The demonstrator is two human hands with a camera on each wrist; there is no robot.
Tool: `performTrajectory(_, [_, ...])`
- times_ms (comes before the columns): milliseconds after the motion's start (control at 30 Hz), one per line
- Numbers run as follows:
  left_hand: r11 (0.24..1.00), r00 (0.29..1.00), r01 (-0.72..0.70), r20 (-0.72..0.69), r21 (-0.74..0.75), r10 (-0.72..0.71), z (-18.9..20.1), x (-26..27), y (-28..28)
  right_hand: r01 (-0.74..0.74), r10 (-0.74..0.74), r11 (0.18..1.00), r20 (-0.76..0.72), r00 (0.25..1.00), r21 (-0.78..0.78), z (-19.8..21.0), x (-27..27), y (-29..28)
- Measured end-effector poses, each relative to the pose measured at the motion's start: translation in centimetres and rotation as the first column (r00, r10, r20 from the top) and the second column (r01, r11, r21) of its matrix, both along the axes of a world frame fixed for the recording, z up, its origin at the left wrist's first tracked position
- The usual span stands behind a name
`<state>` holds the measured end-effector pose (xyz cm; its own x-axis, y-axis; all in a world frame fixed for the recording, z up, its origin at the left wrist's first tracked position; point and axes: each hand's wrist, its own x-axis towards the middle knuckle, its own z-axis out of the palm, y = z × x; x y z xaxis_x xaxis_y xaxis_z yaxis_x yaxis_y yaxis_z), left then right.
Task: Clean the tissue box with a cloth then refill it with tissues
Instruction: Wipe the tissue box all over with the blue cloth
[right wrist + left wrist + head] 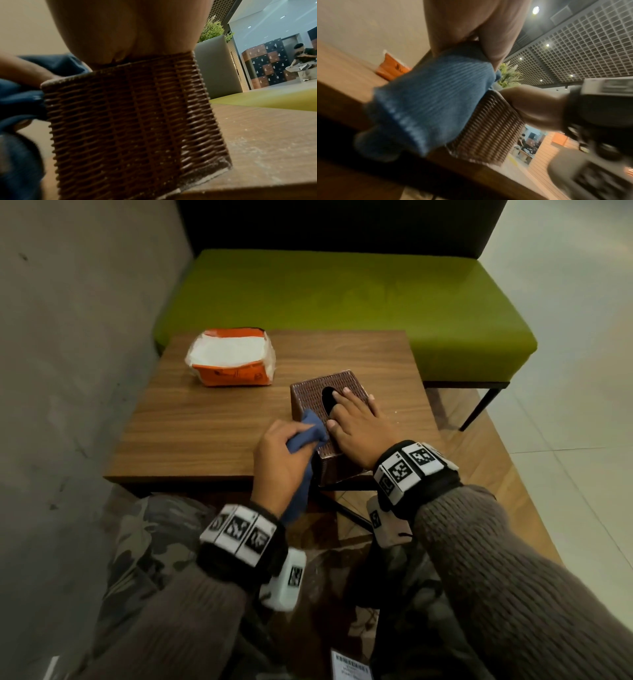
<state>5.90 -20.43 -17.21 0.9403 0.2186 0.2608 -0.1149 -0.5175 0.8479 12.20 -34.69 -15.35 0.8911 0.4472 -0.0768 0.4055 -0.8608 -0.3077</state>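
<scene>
A brown woven tissue box point(310, 392) point(486, 129) point(130, 121) stands near the front right edge of the wooden table point(205, 422). My right hand point(356, 422) lies flat on its top with straight fingers beside the dark oval slot. My left hand point(277, 457) grips a bunched blue cloth point(310, 433) point(428, 97) against the box's left top edge; the cloth's tail hangs below the table edge. An orange pack of white tissues point(233, 356) point(392, 69) lies at the table's far left.
A green bench point(342, 302) with a dark back stands behind the table. A grey wall point(68, 337) runs along the left. Pale floor tiles lie to the right. A potted plant point(212, 29) and a seated person point(303, 60) are far off.
</scene>
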Motion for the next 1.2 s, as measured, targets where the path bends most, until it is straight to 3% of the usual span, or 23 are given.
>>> performTrajectory(233, [0.999, 1.000, -0.022, 0.012, 0.038, 0.022, 1.5, 2.6, 0.7, 0.008, -0.008, 1.000, -0.008, 1.000, -0.006, 0.1, 0.2, 0.1])
performTrajectory(400, [0.997, 0.996, 0.080, 0.044, 0.007, -0.081, 0.6, -2.3, -0.7, 0.004, -0.004, 1.000, -0.014, 1.000, -0.005, 0.2, 0.2, 0.1])
performTrajectory(600, [0.998, 0.999, 0.035, 0.017, 0.057, -0.036, 0.7, 0.6, 0.4, 0.008, -0.009, 1.000, -0.040, 0.999, -0.018, 0.3, 0.5, 0.2])
performTrajectory(767, [0.991, 0.988, 0.135, 0.071, 0.024, -0.136, -0.2, -3.3, -0.8, -0.002, 0.002, 1.000, -0.047, 0.999, 0.001, 0.4, 0.6, 0.1])
performTrajectory(1100, [0.993, 1.000, -0.020, -0.018, 0.113, 0.022, 1.5, 7.3, 2.6, -0.038, 0.039, 0.999, -0.074, 0.997, 0.018, 0.5, 0.8, -0.2])
performTrajectory(1200, [0.996, 0.996, -0.061, -0.059, 0.073, 0.065, 1.6, 9.0, 3.3, -0.044, 0.046, 0.999, -0.071, 0.996, 0.023, 0.6, 0.9, -0.2])
